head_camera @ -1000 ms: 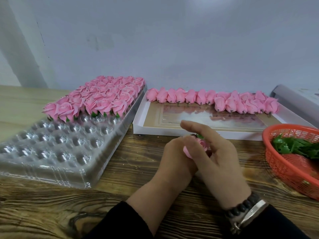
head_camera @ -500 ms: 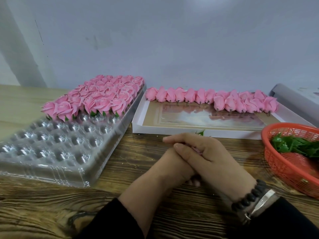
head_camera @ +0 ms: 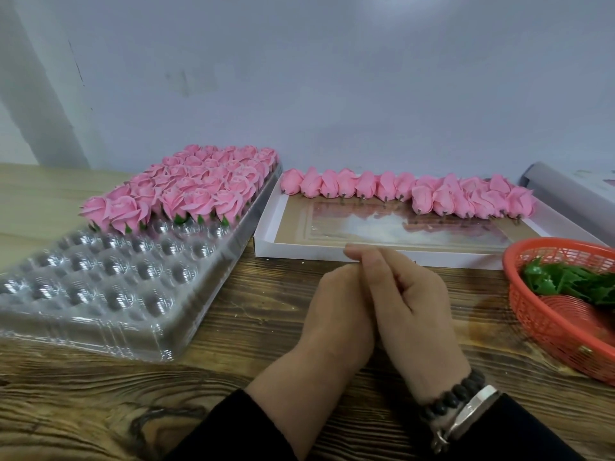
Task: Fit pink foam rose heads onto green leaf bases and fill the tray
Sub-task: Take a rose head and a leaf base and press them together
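Roses (head_camera: 199, 184) with green bases fill the far cells of the clear tray (head_camera: 109, 294), which sits toward the left edge of the wooden surface (head_camera: 249, 327); the tray's near rows of cells hold nothing. Loose rose heads (head_camera: 409, 193), stems pointing toward the person, lie in a row along the far side of a shallow white box (head_camera: 266, 241), just right of the tray and close to the far edge. At the right edge stands an orange basket (head_camera: 549, 321) with green leaf bases (head_camera: 572, 281) inside.

Both hands meet in the middle of the surface, just in front of the box's near wall. The left hand (head_camera: 336, 307) and right hand (head_camera: 416, 311) are pressed together side by side, the right one's fingers (head_camera: 372, 261) lying over the left's fingertips. Whatever they may enclose is hidden, so I cannot tell whether either grip is closed on a rose or merely curled; the right hand's lower fingers look folded toward the palm. The right wrist wears a dark bead bracelet (head_camera: 456, 394) and a silver bangle (head_camera: 472, 414) beside it, and both arms are in black sleeves (head_camera: 239, 430). A grey roll (head_camera: 562, 191) lies at the far right corner, behind the box.
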### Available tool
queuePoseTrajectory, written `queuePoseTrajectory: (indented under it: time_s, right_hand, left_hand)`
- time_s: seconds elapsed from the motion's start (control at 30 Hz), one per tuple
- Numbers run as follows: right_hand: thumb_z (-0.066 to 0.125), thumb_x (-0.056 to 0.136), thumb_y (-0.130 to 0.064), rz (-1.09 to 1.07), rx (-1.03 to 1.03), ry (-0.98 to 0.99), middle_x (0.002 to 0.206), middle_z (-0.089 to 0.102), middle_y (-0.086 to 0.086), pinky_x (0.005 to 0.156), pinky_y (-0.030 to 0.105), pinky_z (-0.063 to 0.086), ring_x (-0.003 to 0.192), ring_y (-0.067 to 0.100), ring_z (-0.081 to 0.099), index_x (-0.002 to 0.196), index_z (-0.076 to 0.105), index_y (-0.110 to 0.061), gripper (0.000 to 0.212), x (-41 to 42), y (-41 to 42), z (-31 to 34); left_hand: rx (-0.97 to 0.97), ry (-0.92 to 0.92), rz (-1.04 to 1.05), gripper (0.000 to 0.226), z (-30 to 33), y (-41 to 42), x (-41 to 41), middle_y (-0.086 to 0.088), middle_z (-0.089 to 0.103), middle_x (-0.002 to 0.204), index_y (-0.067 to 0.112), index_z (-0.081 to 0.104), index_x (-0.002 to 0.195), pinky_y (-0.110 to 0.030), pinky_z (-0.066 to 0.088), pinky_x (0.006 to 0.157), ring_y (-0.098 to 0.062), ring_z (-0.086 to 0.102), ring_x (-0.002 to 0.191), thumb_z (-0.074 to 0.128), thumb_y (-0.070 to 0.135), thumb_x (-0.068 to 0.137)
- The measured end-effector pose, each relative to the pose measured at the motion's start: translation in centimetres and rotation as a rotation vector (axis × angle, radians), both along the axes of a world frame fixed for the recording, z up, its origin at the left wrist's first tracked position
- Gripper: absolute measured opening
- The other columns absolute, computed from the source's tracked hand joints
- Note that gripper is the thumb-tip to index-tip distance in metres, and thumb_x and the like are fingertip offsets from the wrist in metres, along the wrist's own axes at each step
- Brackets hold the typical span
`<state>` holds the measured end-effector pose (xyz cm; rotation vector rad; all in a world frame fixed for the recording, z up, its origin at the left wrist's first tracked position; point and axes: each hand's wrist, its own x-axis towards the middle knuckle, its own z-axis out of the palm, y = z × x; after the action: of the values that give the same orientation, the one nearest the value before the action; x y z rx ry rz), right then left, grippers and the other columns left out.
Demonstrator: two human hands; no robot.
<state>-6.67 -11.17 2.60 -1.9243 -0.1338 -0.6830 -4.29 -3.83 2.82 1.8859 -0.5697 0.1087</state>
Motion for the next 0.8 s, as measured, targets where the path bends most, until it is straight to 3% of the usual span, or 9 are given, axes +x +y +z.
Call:
queuePoseTrajectory:
  time_s: [0.07, 0.17, 0.23, 0.3, 0.37, 0.43, 0.47, 0.7, 0.8]
  right_hand:
    - [0.044, 0.085, -0.037, 0.030, -0.018, 0.035, 0.089, 0.067, -0.025, 0.087, 0.013, 0.044, 0.096, -0.007, 0.060, 0.081, 0.064, -0.042, 0.020, 0.3, -0.5, 0.1]
    - [0.049, 0.091, -0.027, 0.182, -0.078, 0.128, 0.098, 0.068, -0.025, 0.092, 0.013, 0.042, 0.100, -0.006, 0.060, 0.088, 0.069, -0.039, 0.024, 0.4, -1.5, 0.4]
    - [0.049, 0.093, -0.029, 0.275, -0.079, 0.221, 0.089, 0.071, -0.018, 0.069, 0.022, 0.053, 0.074, 0.012, 0.069, 0.093, 0.070, -0.040, 0.024, 0.2, -1.7, 0.4]
    - [0.048, 0.089, -0.034, 0.347, -0.048, 0.301, 0.079, 0.071, -0.008, 0.046, 0.026, 0.050, 0.047, 0.021, 0.062, 0.095, 0.068, -0.042, 0.023, 0.1, -1.8, 0.5]
    - [0.052, 0.090, -0.035, 0.361, -0.049, 0.286, 0.087, 0.071, -0.011, 0.054, 0.021, 0.052, 0.062, 0.013, 0.068, 0.100, 0.065, -0.043, 0.019, 0.0, -2.1, 0.6]
    - [0.058, 0.081, -0.035, 0.347, -0.040, 0.238, 0.099, 0.069, -0.019, 0.072, 0.009, 0.048, 0.090, -0.003, 0.065, 0.104, 0.064, -0.040, 0.024, 0.1, -2.4, 0.7]
    - [0.061, 0.077, -0.036, 0.347, -0.017, 0.237, 0.101, 0.069, -0.019, 0.077, 0.007, 0.046, 0.094, -0.006, 0.062, 0.105, 0.064, -0.037, 0.029, 0.2, -2.6, 0.7]
    - [0.071, 0.062, -0.039, 0.344, 0.059, 0.248, 0.105, 0.065, -0.023, 0.081, 0.005, 0.040, 0.100, -0.009, 0.057, 0.112, 0.057, -0.037, 0.052, 0.0, -2.9, 0.6]
    - [0.069, 0.058, -0.057, 0.252, 0.120, 0.172, 0.110, 0.063, -0.024, 0.082, 0.004, 0.042, 0.104, -0.011, 0.055, 0.113, 0.057, -0.040, 0.059, -0.2, -1.9, 0.5]
  left_hand:
    - [0.010, 0.030, -0.086, 0.025, 0.1, -0.2, 0.1, 0.011, 0.055, 0.067, 0.013, 0.060, 0.076, -0.005, 0.044, 0.061, 0.009, 0.057, 0.062, 0.048, -0.004, 0.090]
    - [0.061, 0.104, -0.215, 0.014, 0.5, 0.1, 0.6, 0.011, 0.053, 0.072, 0.001, 0.061, 0.095, -0.002, 0.041, 0.061, 0.012, 0.053, 0.063, 0.052, -0.004, 0.088]
    - [0.100, 0.178, -0.265, 0.012, 0.4, 0.6, 0.6, 0.005, 0.054, 0.064, 0.007, 0.059, 0.080, -0.012, 0.043, 0.054, 0.000, 0.052, 0.056, 0.054, -0.003, 0.085]
    - [0.152, 0.252, -0.274, 0.023, 0.3, 0.8, 0.3, 0.007, 0.051, 0.047, 0.013, 0.053, 0.067, -0.016, 0.040, 0.044, -0.004, 0.046, 0.043, 0.051, 0.001, 0.086]
    - [0.113, 0.248, -0.273, 0.026, 0.4, 0.9, 0.0, 0.008, 0.049, 0.040, 0.017, 0.052, 0.064, -0.016, 0.038, 0.042, -0.003, 0.045, 0.040, 0.052, 0.003, 0.087]
    - [-0.017, 0.205, -0.268, 0.027, 0.5, 1.0, 0.1, 0.011, 0.056, 0.050, 0.017, 0.056, 0.066, -0.013, 0.041, 0.049, 0.000, 0.052, 0.049, 0.056, -0.003, 0.084]
    - [-0.062, 0.177, -0.261, 0.028, 0.5, 1.1, 0.2, 0.011, 0.059, 0.057, 0.017, 0.058, 0.066, -0.013, 0.044, 0.054, 0.000, 0.055, 0.055, 0.058, -0.006, 0.083]
    - [-0.119, 0.105, -0.090, 0.029, 0.4, 1.6, 0.8, 0.007, 0.052, 0.052, 0.014, 0.054, 0.057, -0.017, 0.040, 0.051, -0.004, 0.046, 0.050, 0.062, 0.002, 0.082]
    - [-0.075, 0.055, -0.036, 0.030, 0.2, 1.4, 0.8, 0.008, 0.054, 0.050, 0.018, 0.054, 0.058, -0.011, 0.038, 0.046, 0.001, 0.049, 0.047, 0.059, 0.004, 0.084]
